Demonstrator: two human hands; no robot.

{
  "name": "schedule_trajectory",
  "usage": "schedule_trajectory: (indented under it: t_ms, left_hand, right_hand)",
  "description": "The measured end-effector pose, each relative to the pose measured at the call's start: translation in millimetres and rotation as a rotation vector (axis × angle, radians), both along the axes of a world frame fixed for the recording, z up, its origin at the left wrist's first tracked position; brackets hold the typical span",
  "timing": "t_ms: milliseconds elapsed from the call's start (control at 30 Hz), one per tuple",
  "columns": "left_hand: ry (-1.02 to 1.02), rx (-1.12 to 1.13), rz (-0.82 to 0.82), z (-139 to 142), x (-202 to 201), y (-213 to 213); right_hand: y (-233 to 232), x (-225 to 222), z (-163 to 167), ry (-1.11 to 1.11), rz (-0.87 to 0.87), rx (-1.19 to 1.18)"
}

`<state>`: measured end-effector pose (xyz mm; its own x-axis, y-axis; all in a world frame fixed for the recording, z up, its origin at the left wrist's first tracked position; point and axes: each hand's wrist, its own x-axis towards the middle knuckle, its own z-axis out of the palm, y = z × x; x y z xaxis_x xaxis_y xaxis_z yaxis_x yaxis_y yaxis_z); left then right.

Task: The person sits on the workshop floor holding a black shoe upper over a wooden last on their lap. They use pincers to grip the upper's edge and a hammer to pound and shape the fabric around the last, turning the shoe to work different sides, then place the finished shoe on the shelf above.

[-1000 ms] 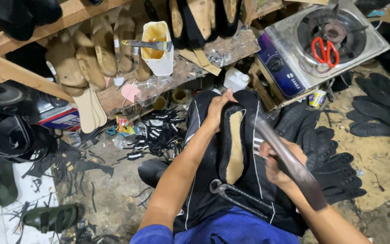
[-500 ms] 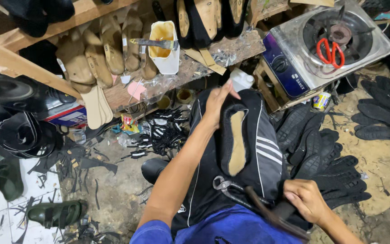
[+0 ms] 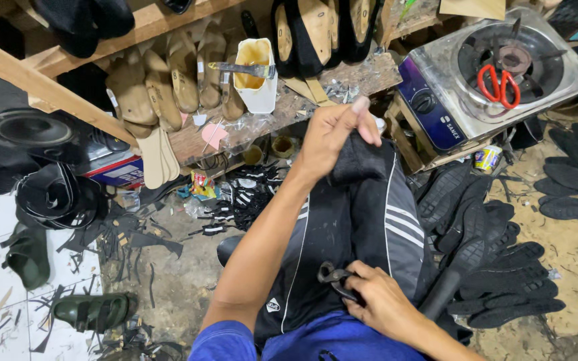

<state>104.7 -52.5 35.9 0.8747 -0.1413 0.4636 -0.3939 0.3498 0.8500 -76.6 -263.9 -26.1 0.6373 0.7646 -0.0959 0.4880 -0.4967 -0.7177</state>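
Observation:
My left hand [image 3: 329,137] is stretched forward and grips the toe end of a black shoe [image 3: 364,164] that rests on my knee, over black trousers with white stripes [image 3: 369,220]. My right hand [image 3: 384,309] sits low on my lap, fingers closed around black metal pincers [image 3: 334,277]. Beside my right thigh a long dark tool [image 3: 451,281] lies on the pile of soles, free of either hand.
A one-burner gas stove [image 3: 436,113] with red scissors [image 3: 500,85] on it stands at upper right. On the wooden shelf [image 3: 302,107] are tan insoles and a white glue pot [image 3: 255,80]. Black soles [image 3: 503,281] are heaped to the right; green sandals [image 3: 91,311] and scraps lie to the left.
My right hand lowered the long tool, let it go beside my thigh and took hold of the pincers. The shoe turned under my left hand, hiding its tan insole.

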Motion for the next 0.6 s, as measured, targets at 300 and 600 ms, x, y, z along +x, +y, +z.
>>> schedule_trajectory:
  t_ms: [300,600]
  left_hand:
    - [0.054,-0.133,0.125,-16.5,5.4,18.9]
    - [0.101,-0.136,0.159,-12.3,-6.1,15.6]
  right_hand:
    - [-4.8,51.4,45.3,0.913,-0.336,0.568]
    - [3.4,95.3,98.7,1.123,-0.122,0.814]
